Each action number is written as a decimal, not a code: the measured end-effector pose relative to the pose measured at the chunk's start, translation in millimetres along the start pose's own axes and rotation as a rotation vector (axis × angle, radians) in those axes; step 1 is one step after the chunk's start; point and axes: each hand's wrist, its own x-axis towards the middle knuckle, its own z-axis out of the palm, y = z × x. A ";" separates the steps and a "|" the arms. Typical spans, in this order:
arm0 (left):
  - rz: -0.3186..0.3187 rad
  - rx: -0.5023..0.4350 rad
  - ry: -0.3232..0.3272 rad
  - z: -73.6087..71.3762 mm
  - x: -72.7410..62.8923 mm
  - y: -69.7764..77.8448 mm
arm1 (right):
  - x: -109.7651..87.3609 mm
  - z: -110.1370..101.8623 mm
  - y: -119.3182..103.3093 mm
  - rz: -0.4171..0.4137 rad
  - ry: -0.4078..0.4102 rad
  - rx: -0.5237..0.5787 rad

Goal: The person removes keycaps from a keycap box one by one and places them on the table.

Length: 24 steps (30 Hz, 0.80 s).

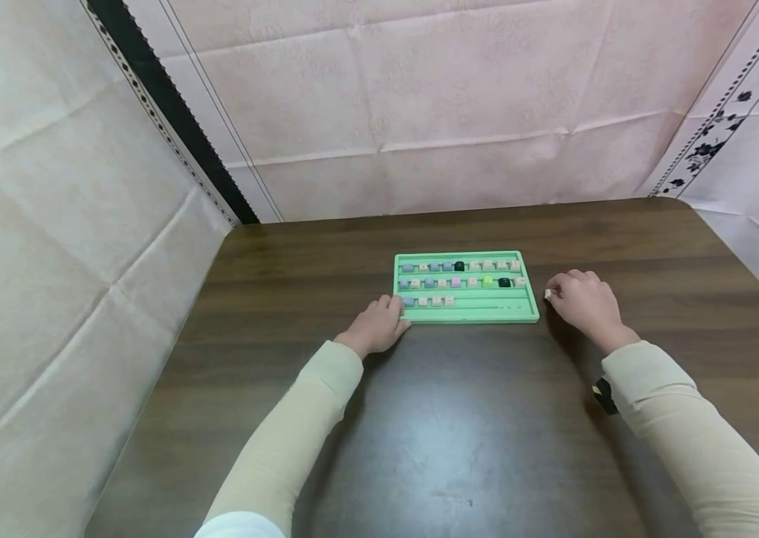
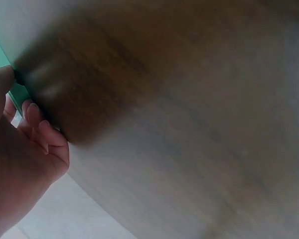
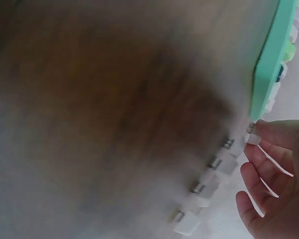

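Note:
A light-green tray [image 1: 487, 314] with ridged rows lies on the table, bearing small keycaps in white, grey-blue, black, pink and yellow-green. Two rows are filled across, and the front row has keycaps only at its left end. My left hand [image 1: 379, 326] grips the tray's front left corner; in the left wrist view its thumb and fingers close about the green edge [image 2: 19, 97]. Just right of the tray, my right hand [image 1: 584, 302] pinches a white keycap [image 3: 253, 137] between thumb and forefinger, its other fingers loosely bent.
In the right wrist view several white keycaps [image 3: 223, 163] with dark marks stand in a line beside the right hand. The dark wooden table [image 1: 326, 258] meets pale patterned cloth [image 1: 460, 97] at its back and left edges.

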 end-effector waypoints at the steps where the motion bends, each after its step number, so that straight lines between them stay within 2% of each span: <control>1: 0.001 -0.002 -0.003 0.0 0.0 -0.1 | -0.3 0.8 0.8 -0.002 -0.001 -0.006; 9: -0.004 -0.010 -0.019 -0.7 0.5 0.0 | 0.4 5.6 3.3 -0.006 0.015 -0.028; 18: -0.006 -0.007 -0.019 -0.2 1.5 0.2 | 2.4 3.7 2.8 0.000 -0.061 -0.025; 24: -0.010 -0.005 -0.030 -0.9 1.4 -0.8 | 3.8 -2.7 -3.8 -0.011 -0.058 -0.011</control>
